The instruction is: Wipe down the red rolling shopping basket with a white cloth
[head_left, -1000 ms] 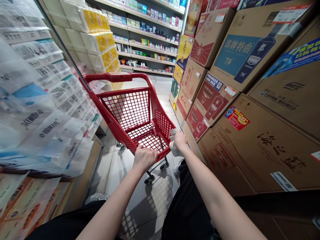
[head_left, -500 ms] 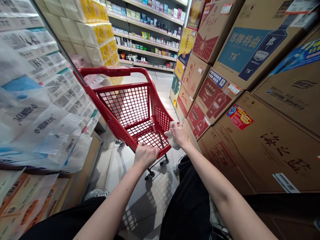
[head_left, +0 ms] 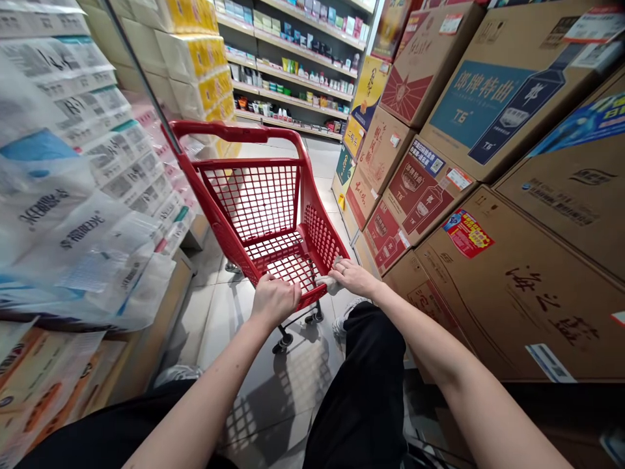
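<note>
Two hands, one cart. My left hand is curled shut over the near rim of a red plastic mesh shopping cart. My right hand lies with its fingers together along the cart's right rim, over a crumpled white wad, cloth or tissue, I cannot tell which. Nor can I tell whether those fingers clamp it or only press it.

Main risk: that loose right hold lets the wad slip, through the mesh or down to the floor. Second: the cart's left side sits near the plastic-wrapped white tissue bales, so any drift that way could snag the wrapping and pull the stack down. Third: on smooth grey floor tiles the cart could roll off if my grip slackens.

Count: three black casters show under the cart, a fourth hidden. Right of the cart, at least eight printed cardboard cartons, stacked. Left of it, too many bales to count. Ahead of the cart, one run of white retail shelves.
</note>
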Demonstrator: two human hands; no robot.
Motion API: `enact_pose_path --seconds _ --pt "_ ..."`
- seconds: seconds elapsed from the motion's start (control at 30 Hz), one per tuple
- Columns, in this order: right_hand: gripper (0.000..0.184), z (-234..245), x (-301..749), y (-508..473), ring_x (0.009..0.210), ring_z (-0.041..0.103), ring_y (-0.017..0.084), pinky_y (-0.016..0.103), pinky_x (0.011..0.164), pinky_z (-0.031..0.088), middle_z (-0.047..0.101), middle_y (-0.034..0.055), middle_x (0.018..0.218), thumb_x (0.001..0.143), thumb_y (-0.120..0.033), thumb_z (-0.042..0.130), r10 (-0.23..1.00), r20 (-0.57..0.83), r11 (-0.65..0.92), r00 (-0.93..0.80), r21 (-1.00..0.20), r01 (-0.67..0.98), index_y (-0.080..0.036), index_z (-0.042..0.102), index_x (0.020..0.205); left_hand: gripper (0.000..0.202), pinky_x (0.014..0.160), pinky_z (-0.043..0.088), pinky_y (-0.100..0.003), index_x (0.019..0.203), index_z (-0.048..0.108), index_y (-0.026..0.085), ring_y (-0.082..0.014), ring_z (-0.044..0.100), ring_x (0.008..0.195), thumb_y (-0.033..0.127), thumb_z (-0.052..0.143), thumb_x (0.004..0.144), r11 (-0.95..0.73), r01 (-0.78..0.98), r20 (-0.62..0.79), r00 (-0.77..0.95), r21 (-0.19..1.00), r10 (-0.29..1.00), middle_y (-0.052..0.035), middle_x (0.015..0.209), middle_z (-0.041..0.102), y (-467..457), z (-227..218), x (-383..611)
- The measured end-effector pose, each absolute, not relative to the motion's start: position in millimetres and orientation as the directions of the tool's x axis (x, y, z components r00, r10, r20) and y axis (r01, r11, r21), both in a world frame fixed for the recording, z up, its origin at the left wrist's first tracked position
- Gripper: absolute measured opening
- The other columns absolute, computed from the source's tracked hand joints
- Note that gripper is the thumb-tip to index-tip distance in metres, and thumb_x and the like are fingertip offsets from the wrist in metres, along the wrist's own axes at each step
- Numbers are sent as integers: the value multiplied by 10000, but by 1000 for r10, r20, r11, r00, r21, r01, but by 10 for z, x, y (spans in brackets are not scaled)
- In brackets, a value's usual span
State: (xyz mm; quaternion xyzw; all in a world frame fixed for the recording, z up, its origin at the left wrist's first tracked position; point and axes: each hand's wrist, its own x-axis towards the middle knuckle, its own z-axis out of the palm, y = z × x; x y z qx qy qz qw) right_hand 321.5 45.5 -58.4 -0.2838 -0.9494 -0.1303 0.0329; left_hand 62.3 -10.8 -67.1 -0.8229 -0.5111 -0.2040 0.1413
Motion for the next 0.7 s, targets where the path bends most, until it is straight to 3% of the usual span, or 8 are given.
enact_pose_path --seconds 0.37,0.57,0.7 --pt "262 -679 2423 45 897 500 205 366 805 390 572 93 951 970 -182 317 513 241 818 -824 154 554 -148 535 1111 481 783 318 -429 489 563 184 -159 486 527 312 351 901 -455 875 441 347 166 828 -70 540 610 -107 -709 557" --pt "227 -645 2897 214 961 517 210 403 913 387 591 84 975 954 -238 404 585 222 775 -780 131 619 -171 550 1115 466 805 345 -421 536 583 167 -167 526 557 296 338 911 -466 883 474 384 64 792 -74 586 642 -140 -673 488" --pt "222 -627 3189 361 1054 496 202 395 1024 334 578 92 1040 947 -208 409 599 224 757 -769 154 634 -163 549 1113 496 795 350 -412 492 559 169 -155 518 531 290 326 913 -450 891 473 370 63 799 -67 548 630 -122 -650 521"
